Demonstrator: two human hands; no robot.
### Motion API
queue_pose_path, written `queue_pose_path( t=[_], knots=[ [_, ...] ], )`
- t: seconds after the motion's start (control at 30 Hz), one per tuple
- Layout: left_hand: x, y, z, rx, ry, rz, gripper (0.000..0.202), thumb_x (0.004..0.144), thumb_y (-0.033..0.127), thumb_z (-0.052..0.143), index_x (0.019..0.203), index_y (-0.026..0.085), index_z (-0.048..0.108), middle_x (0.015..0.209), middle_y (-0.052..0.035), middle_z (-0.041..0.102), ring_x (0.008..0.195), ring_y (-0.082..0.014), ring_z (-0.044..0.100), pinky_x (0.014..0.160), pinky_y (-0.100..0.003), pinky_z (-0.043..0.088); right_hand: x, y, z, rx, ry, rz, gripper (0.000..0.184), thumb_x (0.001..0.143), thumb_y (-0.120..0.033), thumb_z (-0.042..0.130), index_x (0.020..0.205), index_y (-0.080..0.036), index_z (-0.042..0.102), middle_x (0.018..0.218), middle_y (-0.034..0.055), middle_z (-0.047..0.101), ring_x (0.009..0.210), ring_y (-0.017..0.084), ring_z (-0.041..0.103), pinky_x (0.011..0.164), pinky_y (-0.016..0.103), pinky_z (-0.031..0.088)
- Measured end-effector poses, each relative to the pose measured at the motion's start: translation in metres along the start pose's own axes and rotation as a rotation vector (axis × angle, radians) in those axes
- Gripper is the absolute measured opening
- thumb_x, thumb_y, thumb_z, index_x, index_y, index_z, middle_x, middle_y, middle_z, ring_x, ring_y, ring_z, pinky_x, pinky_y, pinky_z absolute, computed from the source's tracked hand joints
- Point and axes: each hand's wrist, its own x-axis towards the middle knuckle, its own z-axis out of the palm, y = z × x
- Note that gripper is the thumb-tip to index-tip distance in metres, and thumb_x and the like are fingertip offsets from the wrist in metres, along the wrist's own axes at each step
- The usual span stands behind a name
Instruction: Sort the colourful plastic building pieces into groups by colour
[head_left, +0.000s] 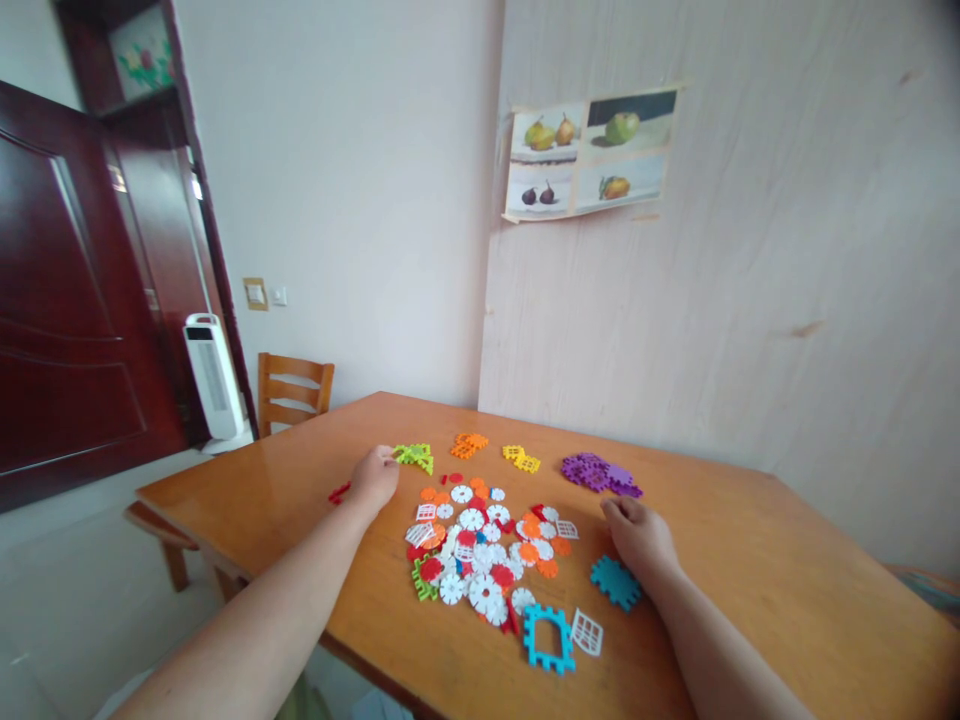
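Note:
My left hand [375,479] reaches to the far left of the table, its fingertips pinched at the near edge of the lime green notched plastic pieces [415,456]. My right hand [643,538] rests on the right with its fingers curled in, and nothing shows in them. Just beyond it lies a pile of purple notched pieces [589,472]. A blue notched plate [616,582] sits beside its wrist. Between my hands spreads a mixed heap of white, red and orange slotted discs [484,558]. A blue square frame [548,638] and a white window-shaped piece [587,632] lie at the near side.
Orange pieces [469,445] and yellow pieces [520,458] form small groups along the back of the wooden table [757,560]. Some red pieces [340,492] lie by my left forearm. A wooden chair [295,392] stands beyond the left edge, near a white tower heater [214,375].

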Motion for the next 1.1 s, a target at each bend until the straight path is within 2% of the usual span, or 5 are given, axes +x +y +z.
queue_pose_path(
  t=[0.17,0.3,0.43,0.73,1.1],
  knots=[
    [-0.008,0.002,-0.007,0.361,-0.048,0.194,0.028,0.086,0.030,0.046,0.105,0.030,0.067,0.115,-0.0046,0.069,0.110,-0.0288,0.058,0.093,-0.044,0.040,-0.001,-0.001,-0.001,0.001,-0.001,0.003,0.036,0.084,-0.046,0.041,0.068,-0.023,0.063,0.067,0.0031,0.063,0.066,0.017,0.056,0.056,0.025,0.032],
    [-0.012,0.010,0.003,0.389,-0.151,0.393,0.033,0.089,0.030,0.042,0.111,0.037,0.066,0.131,-0.0001,0.061,0.130,-0.0291,0.041,0.111,-0.057,0.014,-0.001,-0.001,-0.001,0.002,-0.010,0.013,0.036,0.084,-0.047,0.041,0.070,-0.023,0.064,0.068,0.0034,0.064,0.066,0.018,0.058,0.056,0.025,0.033],
    [-0.006,0.012,0.013,0.401,-0.241,0.392,0.034,0.090,0.034,0.041,0.113,0.036,0.066,0.136,-0.0013,0.058,0.136,-0.0324,0.033,0.110,-0.065,-0.004,0.000,0.000,0.000,0.015,-0.001,0.002,0.036,0.086,-0.047,0.042,0.073,-0.022,0.065,0.070,0.0043,0.066,0.068,0.019,0.059,0.057,0.025,0.034],
    [0.017,0.004,0.011,0.389,-0.198,0.298,0.035,0.090,0.037,0.042,0.117,0.031,0.064,0.140,-0.0076,0.053,0.135,-0.0333,0.039,0.110,-0.067,0.006,0.000,0.001,0.001,0.023,0.008,-0.005,0.035,0.085,-0.045,0.042,0.077,-0.023,0.067,0.070,0.0039,0.067,0.068,0.018,0.059,0.058,0.025,0.034],
    [0.006,-0.018,-0.058,0.351,0.041,-0.028,0.050,0.094,0.052,0.028,0.112,0.024,0.065,0.122,-0.0126,0.066,0.114,-0.0351,0.057,0.100,-0.053,0.032,0.001,0.001,-0.002,0.003,-0.002,0.009,0.038,0.084,-0.048,0.042,0.072,-0.022,0.065,0.066,0.0044,0.064,0.065,0.019,0.057,0.056,0.026,0.033]
  ],
)
